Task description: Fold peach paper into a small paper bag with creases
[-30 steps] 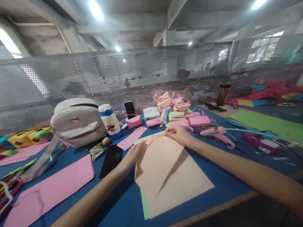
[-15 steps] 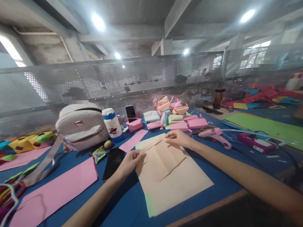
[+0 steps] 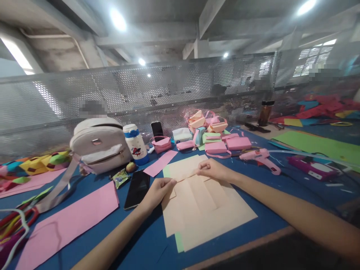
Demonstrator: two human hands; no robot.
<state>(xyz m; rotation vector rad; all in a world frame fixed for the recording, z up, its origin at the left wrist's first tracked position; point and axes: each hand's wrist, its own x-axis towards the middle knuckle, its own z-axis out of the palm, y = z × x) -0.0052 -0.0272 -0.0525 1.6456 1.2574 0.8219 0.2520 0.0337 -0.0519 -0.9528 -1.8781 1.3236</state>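
Observation:
A creased piece of peach paper (image 3: 201,193) is held up at its far edge by both hands. My left hand (image 3: 160,191) pinches its left corner between thumb and fingers. On the right part of the same edge, my right hand (image 3: 212,170) is closed with fingertips together. Below it lies a larger peach sheet (image 3: 236,215) on the blue table, with a green sheet (image 3: 179,242) showing at its left side. Fold lines run across the held paper. A black phone (image 3: 137,189) lies just left of my left hand.
A white backpack (image 3: 98,146) and a white-and-blue bottle (image 3: 135,144) stand at the back left. Small pink paper bags (image 3: 238,143) are grouped at the back. A pink glue gun (image 3: 261,158) lies to the right. Pink sheets (image 3: 73,223) and scissors (image 3: 30,217) lie on the left.
The held paper's near edge has come down toward the sheet below, and its far edge now stretches between both hands. The view has shifted slightly.

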